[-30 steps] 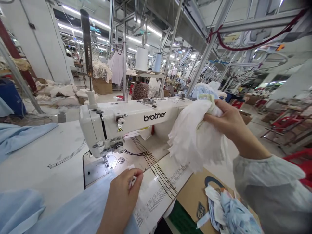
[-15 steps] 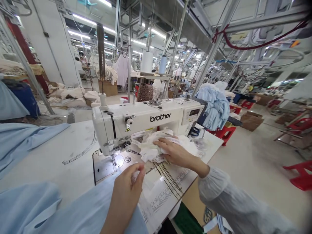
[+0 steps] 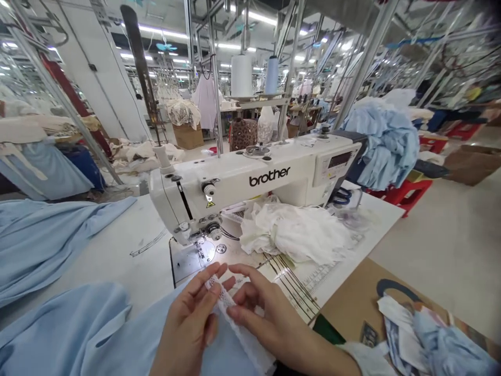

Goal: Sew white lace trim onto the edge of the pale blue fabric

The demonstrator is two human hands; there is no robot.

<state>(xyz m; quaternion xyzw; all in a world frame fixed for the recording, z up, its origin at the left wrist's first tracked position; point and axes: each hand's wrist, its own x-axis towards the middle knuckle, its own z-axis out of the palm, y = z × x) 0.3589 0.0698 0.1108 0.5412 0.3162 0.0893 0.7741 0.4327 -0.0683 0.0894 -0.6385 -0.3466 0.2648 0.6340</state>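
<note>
A narrow strip of white lace trim (image 3: 240, 330) stretches between my two hands, just in front of the sewing machine (image 3: 250, 183). My left hand (image 3: 195, 308) pinches its upper end between thumb and fingers. Along the strip's right edge, my right hand (image 3: 270, 313) grips it with the thumb, fingers curled over. Light blue fabric (image 3: 144, 324) lies under both hands and spreads to the left. Behind my right hand, a bundle of white lace pieces (image 3: 297, 230) rests on the table beneath the machine arm. The lit needle area (image 3: 201, 253) is just beyond my fingertips.
More blue fabric (image 3: 47, 245) covers the table's left side. Blue-handled scissors (image 3: 342, 196) lie by the machine's right end. A cardboard box (image 3: 352, 297) with fabric scraps stands at the lower right. Blue garments (image 3: 383, 141) are heaped on a red stool (image 3: 407, 196).
My right hand has left the white bundle and come over to my left hand. The lace strip now shows between both hands. The camera view has shifted.
</note>
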